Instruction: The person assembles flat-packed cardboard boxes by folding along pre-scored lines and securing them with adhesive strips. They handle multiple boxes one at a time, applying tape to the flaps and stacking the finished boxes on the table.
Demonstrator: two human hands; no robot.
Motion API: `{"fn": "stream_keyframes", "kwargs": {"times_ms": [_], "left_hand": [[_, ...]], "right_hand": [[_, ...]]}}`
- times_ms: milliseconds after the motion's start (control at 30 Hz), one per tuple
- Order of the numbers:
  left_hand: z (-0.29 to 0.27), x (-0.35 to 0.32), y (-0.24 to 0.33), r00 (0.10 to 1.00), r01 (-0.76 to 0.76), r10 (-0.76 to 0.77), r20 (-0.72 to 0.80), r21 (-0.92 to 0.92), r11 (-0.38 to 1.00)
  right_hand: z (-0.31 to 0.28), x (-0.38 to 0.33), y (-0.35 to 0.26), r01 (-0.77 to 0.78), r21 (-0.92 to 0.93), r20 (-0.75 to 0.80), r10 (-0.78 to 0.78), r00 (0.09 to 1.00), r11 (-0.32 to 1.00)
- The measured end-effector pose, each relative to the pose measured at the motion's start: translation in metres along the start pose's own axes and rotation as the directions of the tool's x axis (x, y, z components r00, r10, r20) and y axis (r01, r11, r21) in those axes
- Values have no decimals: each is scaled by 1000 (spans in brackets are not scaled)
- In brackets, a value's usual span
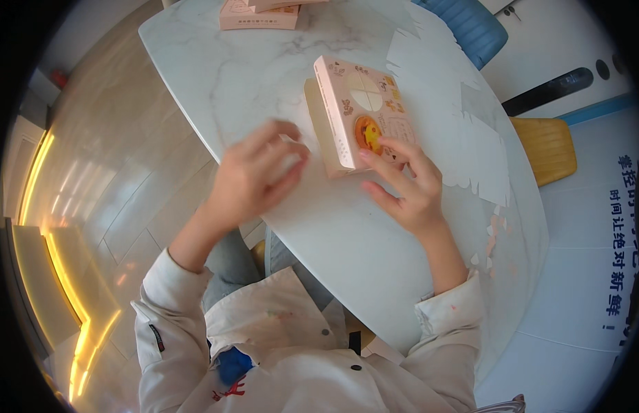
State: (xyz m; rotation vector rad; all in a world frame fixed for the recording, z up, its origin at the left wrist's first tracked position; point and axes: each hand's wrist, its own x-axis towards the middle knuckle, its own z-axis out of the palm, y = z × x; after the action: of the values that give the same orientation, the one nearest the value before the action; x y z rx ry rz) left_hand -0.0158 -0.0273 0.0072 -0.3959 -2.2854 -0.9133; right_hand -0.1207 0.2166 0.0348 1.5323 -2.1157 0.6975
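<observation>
A flat pale-pink carton with printed drawings and a round orange-yellow pastry picture lies slanted on the table in front of me. Beneath its left side shows a tan cardboard panel; whether it belongs to the same carton I cannot tell. My right hand has its fingers stretched out and apart, the fingertips resting on the carton's near end by the pastry picture. To the left of the carton, my left hand hovers slightly blurred, its fingers loosely curved, the thumb apart, and nothing visible in it.
More pink boxes sit at the far edge of the marbled white table. White paper sheets with ragged edges cover its right part, with small pink and white scraps nearer me. A blue chair and a yellow chair stand beyond.
</observation>
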Motion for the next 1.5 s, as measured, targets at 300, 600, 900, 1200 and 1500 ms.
{"fn": "stream_keyframes", "kwargs": {"times_ms": [300,600,900,1200,1500], "left_hand": [[34,-2,16,993,67,-53,106,-141,988],[18,-8,15,980,183,-149,131,-310,933],[23,-14,15,966,253,-248,70,-447,858],[18,-14,14,974,228,-209,92,-389,893],[21,-11,7,999,-49,50,1,-175,983]], "right_hand": [[2,23,-7,117,-115,49,-112,992,986],[3,38,-24,216,-151,182,-188,965,965],[5,42,-32,267,-172,268,-216,939,948],[8,42,-29,303,-128,214,-272,938,944],[13,29,-28,251,-64,200,-234,951,966]]}}
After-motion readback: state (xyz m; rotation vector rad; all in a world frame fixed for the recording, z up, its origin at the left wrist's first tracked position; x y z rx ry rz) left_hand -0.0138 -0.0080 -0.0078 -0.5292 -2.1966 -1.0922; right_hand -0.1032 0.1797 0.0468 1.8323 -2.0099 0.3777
